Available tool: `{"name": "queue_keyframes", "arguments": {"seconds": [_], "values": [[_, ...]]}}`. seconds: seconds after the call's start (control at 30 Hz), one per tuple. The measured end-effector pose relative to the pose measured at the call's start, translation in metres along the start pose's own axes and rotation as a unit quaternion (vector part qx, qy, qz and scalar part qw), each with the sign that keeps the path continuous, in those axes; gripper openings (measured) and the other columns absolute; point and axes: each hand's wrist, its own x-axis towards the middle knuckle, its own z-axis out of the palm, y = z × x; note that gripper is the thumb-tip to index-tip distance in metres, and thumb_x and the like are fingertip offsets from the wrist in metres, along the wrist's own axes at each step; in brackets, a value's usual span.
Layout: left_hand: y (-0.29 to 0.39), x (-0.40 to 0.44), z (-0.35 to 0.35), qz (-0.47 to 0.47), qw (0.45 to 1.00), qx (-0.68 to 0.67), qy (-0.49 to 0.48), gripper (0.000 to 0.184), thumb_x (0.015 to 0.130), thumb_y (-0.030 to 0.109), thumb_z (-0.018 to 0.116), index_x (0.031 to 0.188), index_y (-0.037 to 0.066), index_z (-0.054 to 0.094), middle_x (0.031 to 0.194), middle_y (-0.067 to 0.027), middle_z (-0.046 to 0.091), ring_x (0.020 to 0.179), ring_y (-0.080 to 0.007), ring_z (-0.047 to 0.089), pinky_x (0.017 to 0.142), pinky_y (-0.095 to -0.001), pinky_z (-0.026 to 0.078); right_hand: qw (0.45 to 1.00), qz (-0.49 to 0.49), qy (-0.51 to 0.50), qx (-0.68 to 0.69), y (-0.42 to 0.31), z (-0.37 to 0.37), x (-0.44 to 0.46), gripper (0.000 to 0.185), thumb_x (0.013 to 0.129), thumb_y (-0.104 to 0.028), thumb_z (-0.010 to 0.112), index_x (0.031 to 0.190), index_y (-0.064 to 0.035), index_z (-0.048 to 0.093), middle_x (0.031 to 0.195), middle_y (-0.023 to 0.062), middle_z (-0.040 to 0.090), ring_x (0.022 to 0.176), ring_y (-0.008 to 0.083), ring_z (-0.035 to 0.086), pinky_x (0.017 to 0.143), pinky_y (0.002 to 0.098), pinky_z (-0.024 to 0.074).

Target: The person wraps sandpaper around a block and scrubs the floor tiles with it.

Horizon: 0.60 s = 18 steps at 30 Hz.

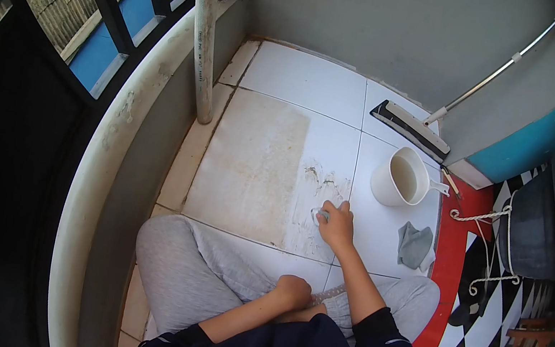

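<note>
My right hand (336, 225) is closed on a small whitish-grey pad (319, 216), pressed to the white floor tile (332, 139). Its exact kind is mostly hidden by my fingers. Dark smears and crumbs of dirt (318, 176) lie on the tile just beyond that hand. To their left, a beige-stained patch (249, 169) covers much of the tile. My left hand (292, 294) rests curled in a fist over my lap, beside a greyish speckled strip (327, 296) that I cannot make out. Whether it grips anything is hidden.
Right of my hand stand a white dipper (386, 182) of cloudy water and a folded grey cloth (414, 245). A floor squeegee (412, 128) leans on the wall. A vertical pipe (202, 52) and low ledge (130, 106) border the left; a dark planter (538, 222) stands right.
</note>
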Motion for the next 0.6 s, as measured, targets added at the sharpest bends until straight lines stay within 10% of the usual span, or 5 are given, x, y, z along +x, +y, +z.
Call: {"name": "queue_keyframes", "arguments": {"seconds": [0.6], "values": [[-0.003,-0.001,-0.006,0.018,1.0,-0.01,-0.021,0.049,0.087,0.043,0.04,0.087,0.001,0.065,0.089,-0.0186,0.064,0.085,-0.0312,0.062,0.073,-0.0407,0.048,0.999,0.044,-0.021,0.006,-0.006,-0.007,0.079,0.014,0.077,-0.023,0.061,0.088,-0.0154,0.058,0.103,0.0163,0.046,0.089,0.0371,0.051,0.073,0.0431,0.0469]]}}
